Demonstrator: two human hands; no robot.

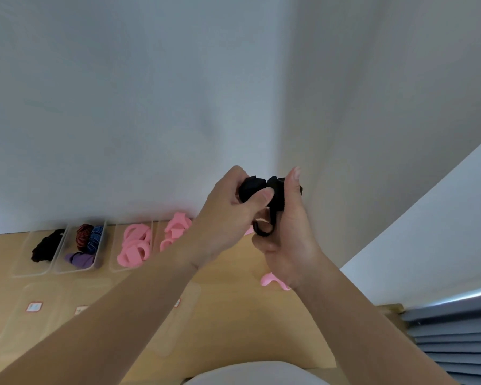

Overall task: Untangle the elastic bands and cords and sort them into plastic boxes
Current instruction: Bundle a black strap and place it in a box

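Both hands are raised above the wooden table (233,307), holding a tangle of black elastic bands (254,187) between them. My left hand (228,218) grips its left part, thumb on top. My right hand (286,234) holds the right part, and a black loop (263,229) hangs down over its fingers. Along the wall stand clear plastic boxes: one with black bands (49,245), one with striped and purple bands (86,243), one with pink bands (135,245), and another with pink bands (177,229), partly hidden by my left arm.
A loose pink band (270,280) lies on the table under my right wrist. Clear box lids with small labels (34,307) lie flat near the front. A white wall runs behind the boxes, and grey slats (456,340) are at the lower right.
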